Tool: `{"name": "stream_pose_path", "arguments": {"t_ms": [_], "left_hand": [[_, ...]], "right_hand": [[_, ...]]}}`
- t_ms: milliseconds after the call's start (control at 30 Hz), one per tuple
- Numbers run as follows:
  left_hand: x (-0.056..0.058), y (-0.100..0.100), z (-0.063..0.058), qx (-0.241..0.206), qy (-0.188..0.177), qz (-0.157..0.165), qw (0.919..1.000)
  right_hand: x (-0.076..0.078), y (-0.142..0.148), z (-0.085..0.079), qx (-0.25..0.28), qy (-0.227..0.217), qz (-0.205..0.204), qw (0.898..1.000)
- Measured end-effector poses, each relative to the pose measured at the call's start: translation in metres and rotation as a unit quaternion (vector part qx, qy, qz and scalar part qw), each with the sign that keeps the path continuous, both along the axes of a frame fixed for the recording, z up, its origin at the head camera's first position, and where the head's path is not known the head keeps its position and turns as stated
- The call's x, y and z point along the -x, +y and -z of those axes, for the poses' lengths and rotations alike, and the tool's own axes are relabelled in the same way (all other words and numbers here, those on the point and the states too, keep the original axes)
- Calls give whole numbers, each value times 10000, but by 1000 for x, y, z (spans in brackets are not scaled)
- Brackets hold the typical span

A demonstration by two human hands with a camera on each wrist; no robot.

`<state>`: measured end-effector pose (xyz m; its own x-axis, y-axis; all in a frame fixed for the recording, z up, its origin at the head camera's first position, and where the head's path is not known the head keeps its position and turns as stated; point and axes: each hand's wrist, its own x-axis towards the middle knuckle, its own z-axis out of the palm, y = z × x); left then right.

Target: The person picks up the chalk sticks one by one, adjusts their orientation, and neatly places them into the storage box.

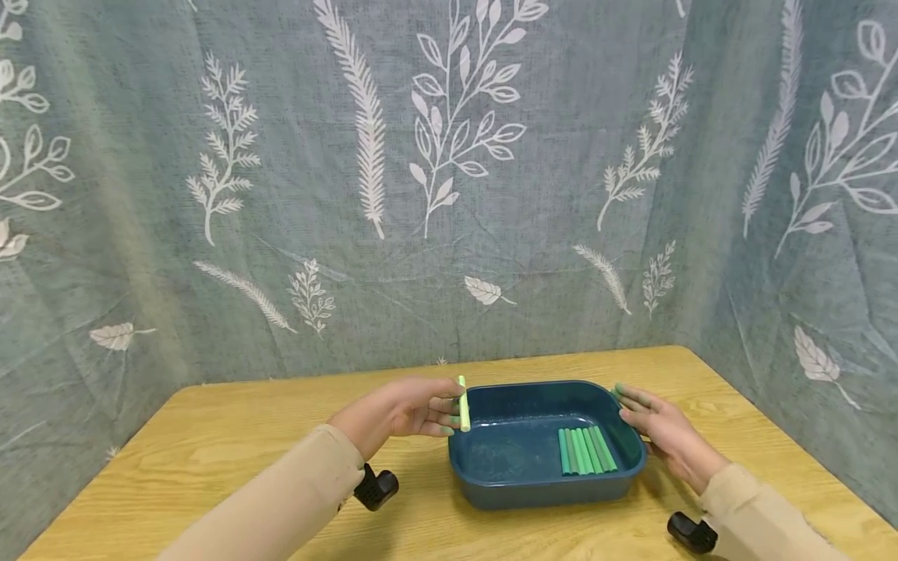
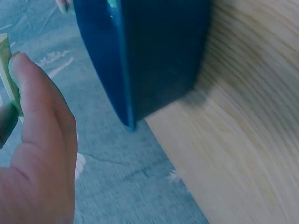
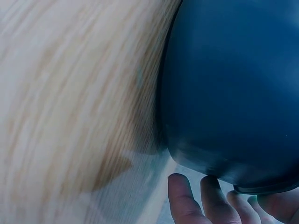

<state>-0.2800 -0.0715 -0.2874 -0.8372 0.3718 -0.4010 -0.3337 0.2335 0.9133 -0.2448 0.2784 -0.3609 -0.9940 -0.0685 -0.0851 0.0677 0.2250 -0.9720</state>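
My left hand [image 1: 414,405] pinches a pale yellow-green chalk stick [image 1: 464,409] between thumb and fingers, beside the left rim of a dark blue tub [image 1: 540,493]. In the left wrist view, the chalk stick [image 2: 8,74] shows at the left edge, apart from the tub [image 2: 161,56]. Inside the tub, several green chalk sticks [image 1: 588,450] of differing shades lie side by side at the right. My right hand [image 1: 666,432] is at the tub's right end, fingers fairly straight and close to the rim. Its fingertips [image 3: 180,186] show beside the tub wall in the right wrist view. Fingertips on both hands have green smudges.
The tub stands on a light wooden table [image 1: 281,425]. A grey-green curtain [image 1: 421,257] with white leaf patterns hangs behind the table and along both sides. Black wrist cameras [image 1: 376,488] are strapped beneath both wrists.
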Motion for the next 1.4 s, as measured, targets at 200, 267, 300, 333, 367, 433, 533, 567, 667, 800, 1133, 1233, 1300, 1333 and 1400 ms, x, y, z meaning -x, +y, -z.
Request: {"name": "stream_pose_path", "arguments": {"t_ms": [200,267,300,333,367,433,533,567,667,800,1133,1233,1300,1333,1400], "left_hand": [[10,23,-5,-70,-157,194,9997],[13,30,-6,-21,-238,222,9995],[15,34,-7,14,-263,246,9993],[16,37,-8,50,-273,251,9993],[18,39,-10,63,-290,278,9992],[21,45,-13,48,-338,277,9990],[25,54,-16,-4,-411,261,9988],[26,58,-16,-53,-458,238,9987],[30,69,-14,-132,-562,289,9979],[34,83,-10,-124,-712,536,9959],[46,110,12,8,-756,368,9965],[44,117,21,235,-775,488,9955],[42,120,27,407,-878,589,9936],[42,121,29,478,-936,648,9924],[41,124,33,609,-1019,776,9899]], "right_hand": [[1,1,-1,2,-3,-42,10000],[0,1,-1,-9,-32,-32,10000],[0,1,-1,-11,-35,-21,10000],[0,1,-1,-14,-38,-6,10000],[1,1,-1,-8,-35,5,10000],[1,2,-1,-5,-32,12,10000],[2,2,-1,10,-36,14,10000],[2,2,-1,16,-41,7,10000],[2,3,-1,27,-45,-1,10000],[2,3,-1,9,-62,25,10000],[6,4,-4,32,16,48,10000],[5,4,-4,53,24,107,9999],[4,3,-3,43,-4,128,9999],[4,3,-2,46,-10,136,9999],[3,2,-2,62,-25,148,9999]]}}
